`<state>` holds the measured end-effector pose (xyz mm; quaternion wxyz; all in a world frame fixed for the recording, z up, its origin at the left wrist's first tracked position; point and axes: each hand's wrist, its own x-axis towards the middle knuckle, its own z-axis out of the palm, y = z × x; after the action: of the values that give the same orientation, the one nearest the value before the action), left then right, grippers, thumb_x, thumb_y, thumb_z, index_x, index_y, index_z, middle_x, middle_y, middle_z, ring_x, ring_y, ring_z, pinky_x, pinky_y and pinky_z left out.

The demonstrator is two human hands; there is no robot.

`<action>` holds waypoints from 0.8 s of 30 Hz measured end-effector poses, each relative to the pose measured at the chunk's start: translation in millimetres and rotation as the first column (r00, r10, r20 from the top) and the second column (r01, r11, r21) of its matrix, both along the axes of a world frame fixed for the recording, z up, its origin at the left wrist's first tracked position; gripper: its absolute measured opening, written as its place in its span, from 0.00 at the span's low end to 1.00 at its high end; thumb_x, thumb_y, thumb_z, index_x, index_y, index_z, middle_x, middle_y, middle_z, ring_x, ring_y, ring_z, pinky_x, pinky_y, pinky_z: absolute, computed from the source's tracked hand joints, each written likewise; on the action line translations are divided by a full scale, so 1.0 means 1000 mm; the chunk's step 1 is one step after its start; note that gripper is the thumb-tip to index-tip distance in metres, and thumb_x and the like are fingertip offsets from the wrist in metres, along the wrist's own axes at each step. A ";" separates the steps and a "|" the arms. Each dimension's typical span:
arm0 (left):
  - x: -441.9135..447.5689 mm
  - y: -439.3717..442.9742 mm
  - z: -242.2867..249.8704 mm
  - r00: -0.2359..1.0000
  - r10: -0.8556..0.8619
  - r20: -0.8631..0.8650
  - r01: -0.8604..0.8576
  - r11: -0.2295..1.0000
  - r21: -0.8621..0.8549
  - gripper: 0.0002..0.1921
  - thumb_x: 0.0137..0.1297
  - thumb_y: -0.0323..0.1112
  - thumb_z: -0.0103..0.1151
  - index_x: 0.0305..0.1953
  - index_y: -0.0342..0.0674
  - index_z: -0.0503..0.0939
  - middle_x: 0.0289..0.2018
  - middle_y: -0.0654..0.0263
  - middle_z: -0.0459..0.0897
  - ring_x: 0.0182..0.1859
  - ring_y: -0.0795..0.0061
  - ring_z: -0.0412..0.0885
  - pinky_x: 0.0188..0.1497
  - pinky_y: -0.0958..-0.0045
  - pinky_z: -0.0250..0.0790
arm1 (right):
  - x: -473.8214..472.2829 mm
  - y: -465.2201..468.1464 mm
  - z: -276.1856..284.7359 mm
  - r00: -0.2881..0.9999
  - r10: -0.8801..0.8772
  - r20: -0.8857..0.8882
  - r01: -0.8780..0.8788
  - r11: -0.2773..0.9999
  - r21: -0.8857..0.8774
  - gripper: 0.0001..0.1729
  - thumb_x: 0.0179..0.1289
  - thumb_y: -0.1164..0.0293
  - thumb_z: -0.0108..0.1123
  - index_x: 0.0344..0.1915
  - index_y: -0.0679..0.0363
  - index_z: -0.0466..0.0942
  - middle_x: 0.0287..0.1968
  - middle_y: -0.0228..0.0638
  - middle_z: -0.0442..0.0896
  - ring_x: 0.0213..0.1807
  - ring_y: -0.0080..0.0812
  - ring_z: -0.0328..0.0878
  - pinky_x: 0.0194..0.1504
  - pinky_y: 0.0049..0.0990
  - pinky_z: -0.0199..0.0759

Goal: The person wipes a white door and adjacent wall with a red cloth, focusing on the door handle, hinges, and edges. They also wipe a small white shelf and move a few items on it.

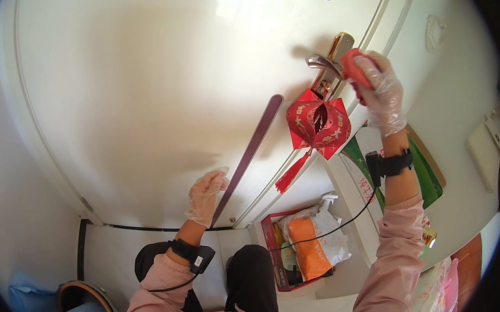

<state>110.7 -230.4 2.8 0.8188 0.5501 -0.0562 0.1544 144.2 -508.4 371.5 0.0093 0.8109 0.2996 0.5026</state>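
Note:
My right hand (383,89), in a clear plastic glove, grips a red cloth (356,68) at the edge of a white door (147,102). Just left of the cloth is the metal door handle (325,64) on its gold-coloured plate (341,46). Below the handle hangs a red paper lantern ornament (318,124) with a red tassel (292,173). My left hand (206,194), gloved too, is by the lower part of the door, left of a purple strip (250,156). Its fingers are curled; whether it holds anything is not clear.
A red-edged box (274,265) with a spray bottle, bags and an orange package (309,248) stands low beside the door frame. Green and white cartons (424,175) lie behind my right forearm. At bottom left are a round bin (86,293) and a blue bag (26,294). Black cables run from both wristbands.

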 end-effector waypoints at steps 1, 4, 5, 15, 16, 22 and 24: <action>0.001 0.002 0.000 1.000 0.018 -0.010 -0.017 0.999 0.030 0.09 0.76 0.30 0.57 0.50 0.34 0.84 0.36 0.64 0.85 0.38 0.78 0.82 0.47 0.75 0.77 | -0.001 0.009 -0.001 0.997 -0.003 0.079 0.016 0.986 -0.164 0.34 0.48 0.82 0.74 0.58 0.45 0.83 0.56 0.36 0.82 0.48 0.40 0.86 0.51 0.32 0.85; 0.003 0.004 -0.003 0.998 -0.016 -0.059 0.017 1.000 0.012 0.10 0.76 0.30 0.57 0.51 0.34 0.84 0.36 0.64 0.85 0.38 0.78 0.83 0.48 0.75 0.77 | 0.001 0.036 -0.007 0.996 -0.012 0.093 0.036 0.966 -0.258 0.27 0.54 0.73 0.75 0.56 0.47 0.83 0.54 0.35 0.83 0.48 0.45 0.85 0.50 0.33 0.83; 0.004 0.005 -0.003 0.998 -0.012 -0.061 0.013 1.000 0.022 0.10 0.76 0.30 0.57 0.51 0.34 0.84 0.36 0.64 0.85 0.38 0.78 0.83 0.47 0.76 0.77 | -0.001 0.039 -0.005 0.999 -0.049 0.016 0.051 0.980 -0.194 0.27 0.54 0.73 0.75 0.56 0.46 0.83 0.54 0.35 0.83 0.48 0.45 0.85 0.50 0.33 0.82; 0.001 0.008 -0.003 0.997 -0.071 -0.039 0.070 0.997 -0.024 0.10 0.76 0.29 0.56 0.51 0.33 0.83 0.36 0.65 0.85 0.38 0.79 0.81 0.46 0.78 0.75 | -0.015 0.011 0.024 0.764 0.322 -0.559 -0.062 0.899 0.434 0.24 0.62 0.76 0.68 0.59 0.63 0.81 0.46 0.37 0.81 0.49 0.30 0.81 0.56 0.29 0.76; 0.001 0.006 -0.002 0.997 -0.073 -0.036 0.073 0.997 -0.012 0.09 0.76 0.30 0.56 0.50 0.33 0.83 0.35 0.65 0.84 0.38 0.79 0.81 0.46 0.78 0.75 | -0.010 0.013 0.034 0.815 0.255 -0.520 -0.060 0.930 0.363 0.25 0.59 0.77 0.71 0.58 0.64 0.81 0.49 0.37 0.82 0.50 0.29 0.81 0.59 0.28 0.75; 0.002 0.001 -0.005 0.997 -0.081 -0.018 0.081 0.997 -0.014 0.09 0.77 0.29 0.56 0.50 0.34 0.83 0.35 0.66 0.84 0.38 0.79 0.81 0.46 0.77 0.75 | 0.026 0.073 0.057 0.708 -0.026 -0.705 -0.109 0.983 -0.146 0.21 0.54 0.68 0.76 0.49 0.59 0.84 0.38 0.37 0.88 0.40 0.32 0.84 0.49 0.31 0.79; 0.003 0.000 -0.005 0.997 -0.075 -0.035 0.075 0.997 -0.013 0.09 0.76 0.29 0.56 0.50 0.34 0.83 0.35 0.65 0.84 0.38 0.79 0.81 0.45 0.77 0.75 | 0.025 0.090 0.058 0.731 -0.215 -0.648 0.058 0.965 -0.254 0.22 0.52 0.64 0.78 0.47 0.57 0.84 0.34 0.37 0.89 0.37 0.35 0.85 0.47 0.32 0.80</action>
<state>113.7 -229.9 -2.5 0.8281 0.5455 -0.0612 0.1141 169.3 -418.5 429.1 0.0263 0.9509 0.2750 0.1397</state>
